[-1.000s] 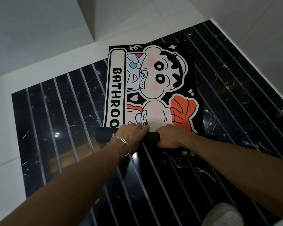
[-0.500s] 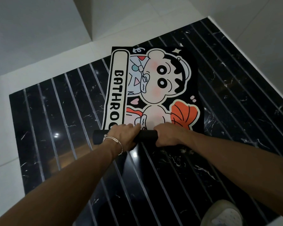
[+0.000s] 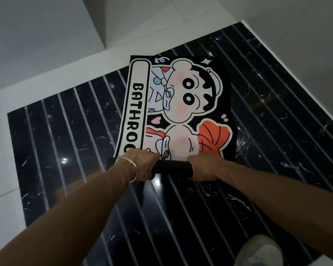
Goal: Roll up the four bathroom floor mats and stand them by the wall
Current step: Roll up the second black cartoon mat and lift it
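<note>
One floor mat [image 3: 181,104] lay on the black striped floor [image 3: 65,131], stretching from centre toward 12 o'clock, with its near end wound into one black roll [image 3: 171,167]. Two hands curled round that roll: the left hand [image 3: 142,164] toward its 9 o'clock end and the right hand [image 3: 204,169] toward 3 o'clock. The mat's lettering read "BATHROO", the rest hidden. One bracelet [image 3: 132,166] circled the left wrist, and one shoe [image 3: 260,252] showed at 5 o'clock.
</note>
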`<state>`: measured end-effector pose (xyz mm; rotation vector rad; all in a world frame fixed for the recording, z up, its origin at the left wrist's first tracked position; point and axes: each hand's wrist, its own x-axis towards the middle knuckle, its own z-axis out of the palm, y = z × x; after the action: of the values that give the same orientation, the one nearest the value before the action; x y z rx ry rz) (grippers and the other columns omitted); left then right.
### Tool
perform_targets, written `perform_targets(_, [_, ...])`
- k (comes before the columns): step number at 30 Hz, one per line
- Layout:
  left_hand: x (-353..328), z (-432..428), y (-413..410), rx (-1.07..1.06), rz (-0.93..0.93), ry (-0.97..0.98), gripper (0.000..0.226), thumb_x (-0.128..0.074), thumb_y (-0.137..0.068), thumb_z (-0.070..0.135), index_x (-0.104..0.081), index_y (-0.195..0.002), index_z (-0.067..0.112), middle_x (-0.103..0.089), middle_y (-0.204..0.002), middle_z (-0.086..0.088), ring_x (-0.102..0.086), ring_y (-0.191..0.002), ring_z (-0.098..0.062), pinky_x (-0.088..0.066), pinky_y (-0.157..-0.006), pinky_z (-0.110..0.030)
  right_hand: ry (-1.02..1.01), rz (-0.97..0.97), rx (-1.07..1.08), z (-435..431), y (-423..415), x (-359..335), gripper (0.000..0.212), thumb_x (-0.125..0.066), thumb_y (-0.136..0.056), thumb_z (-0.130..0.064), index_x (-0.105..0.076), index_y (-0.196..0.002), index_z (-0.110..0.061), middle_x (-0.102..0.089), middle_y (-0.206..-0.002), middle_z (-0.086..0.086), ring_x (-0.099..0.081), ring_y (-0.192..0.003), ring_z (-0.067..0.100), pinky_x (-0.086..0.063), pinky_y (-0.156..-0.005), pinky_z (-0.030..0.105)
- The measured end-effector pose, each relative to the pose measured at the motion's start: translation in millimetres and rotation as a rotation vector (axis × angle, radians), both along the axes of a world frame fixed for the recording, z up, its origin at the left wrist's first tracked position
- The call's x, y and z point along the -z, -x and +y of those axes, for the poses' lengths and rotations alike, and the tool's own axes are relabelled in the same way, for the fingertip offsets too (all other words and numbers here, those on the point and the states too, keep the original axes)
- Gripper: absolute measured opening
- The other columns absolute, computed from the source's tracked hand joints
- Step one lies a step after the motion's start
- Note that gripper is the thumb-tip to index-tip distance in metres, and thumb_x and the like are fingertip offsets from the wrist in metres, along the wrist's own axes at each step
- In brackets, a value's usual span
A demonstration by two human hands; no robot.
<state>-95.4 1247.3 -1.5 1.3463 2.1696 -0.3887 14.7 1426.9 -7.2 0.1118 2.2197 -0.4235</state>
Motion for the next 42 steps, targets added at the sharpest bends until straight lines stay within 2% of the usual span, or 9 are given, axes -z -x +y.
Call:
perform_targets(3, [1.2,3.4,-7.7,0.014,0.005,0.018,0.038,-0.059,-0.084,0.039,-0.049,-0.115,0.020,-0.065,-0.102,-0.006,-0.063,-0.090,-0.027,-0.045,-0.072,-0.033,0.017,-0.086,-0.014,2.6,-1.6,0.8,0.034,-0.062,-0.084,-0.025,-0.052,-0.116,-0.017,-0.061,-0.112,0.007,-0.058,-0.099,0.023,-0.043,-0.072,0.029])
perform_targets(6, [1.7,6.4,-16.9,0.024,0.000,0.009,0.038,-0.058,-0.085,0.038,-0.050,-0.117,0.019,-0.065,-0.104,-0.007,-0.063,-0.092,-0.027,-0.044,-0.073,-0.032,0.051,-0.152,0.003,7.2,-5.4,0.2,0.033,-0.063,-0.084,-0.021,-0.052,-0.114,-0.018,-0.060,-0.107,0.005,-0.056,-0.090,0.020,-0.044,-0.069,0.029])
perform_targets(10, [2.4,6.4,-19.8,0.005,-0.003,-0.015,0.041,-0.058,-0.084,0.040,-0.048,-0.118,0.020,-0.066,-0.101,-0.005,-0.064,-0.089,-0.026,-0.043,-0.071,-0.031,0.085,-0.107,0.102,13.6,-12.4,1.0,0.027,-0.064,-0.082,-0.019,-0.050,-0.105,-0.020,-0.056,-0.095,-0.001,-0.053,-0.080,0.015,-0.039,-0.057,0.022])
perform_targets(15, [0.0,-3.9,-11.7,-0.057,-0.076,0.027,0.039,-0.060,-0.083,0.041,-0.048,-0.117,0.025,-0.064,-0.101,-0.002,-0.062,-0.092,-0.023,-0.041,-0.072,-0.030,0.011,-0.119,0.104,18.9,-16.5,5.4,0.032,-0.065,-0.079,-0.026,-0.054,-0.108,-0.022,-0.060,-0.098,0.000,-0.058,-0.086,0.018,-0.046,-0.068,0.028])
perform_targets(19, [1.6,-5.3,-13.0,-0.066,-0.089,0.053,0.036,-0.059,-0.083,0.040,-0.050,-0.114,0.026,-0.064,-0.101,-0.001,-0.062,-0.094,-0.023,-0.044,-0.075,-0.031,0.079,-0.207,0.115,18.5,-12.6,4.3,0.031,-0.063,-0.080,-0.020,-0.056,-0.110,-0.020,-0.061,-0.096,0.001,-0.059,-0.083,0.018,-0.047,-0.065,0.026])
perform_targets(23, [3.5,-4.0,-12.3,-0.074,-0.114,0.083,0.035,-0.060,-0.082,0.039,-0.050,-0.113,0.025,-0.064,-0.097,0.000,-0.062,-0.087,-0.020,-0.045,-0.072,-0.030,0.119,-0.246,0.121,21.1,-11.2,5.1,0.027,-0.066,-0.079,-0.017,-0.054,-0.103,-0.021,-0.060,-0.096,0.001,-0.059,-0.084,0.018,-0.046,-0.064,0.024])
perform_targets(33, [5.5,-6.3,-9.6,-0.082,-0.117,0.057,0.037,-0.061,-0.083,0.039,-0.047,-0.114,0.025,-0.065,-0.098,-0.001,-0.062,-0.089,-0.022,-0.043,-0.070,-0.029,0.002,-0.194,0.072,23.4,-11.6,3.4,0.036,-0.068,-0.077,-0.027,-0.057,-0.110,-0.018,-0.058,-0.089,-0.002,-0.057,-0.079,0.016,-0.043,-0.057,0.023])
perform_targets(39, [13.6,-7.9,-10.4,-0.070,-0.154,0.047,0.029,-0.058,-0.088,0.037,-0.050,-0.113,0.024,-0.065,-0.102,-0.004,-0.062,-0.092,-0.022,-0.045,-0.075,-0.031,0.083,-0.239,0.104,26.0,-10.9,7.6,0.028,-0.067,-0.078,-0.019,-0.058,-0.105,-0.020,-0.062,-0.094,0.001,-0.062,-0.083,0.019,-0.051,-0.069,0.028])
perform_targets(42, [10.2,-8.6,-8.2,-0.033,-0.125,0.005,0.038,-0.057,-0.089,0.041,-0.047,-0.121,0.025,-0.062,-0.109,-0.002,-0.061,-0.096,-0.022,-0.046,-0.078,-0.032,0.124,-0.228,0.113,27.1,-10.2,6.7,0.027,-0.067,-0.078,-0.020,-0.059,-0.103,-0.021,-0.061,-0.090,-0.001,-0.060,-0.078,0.017,-0.048,-0.062,0.025])
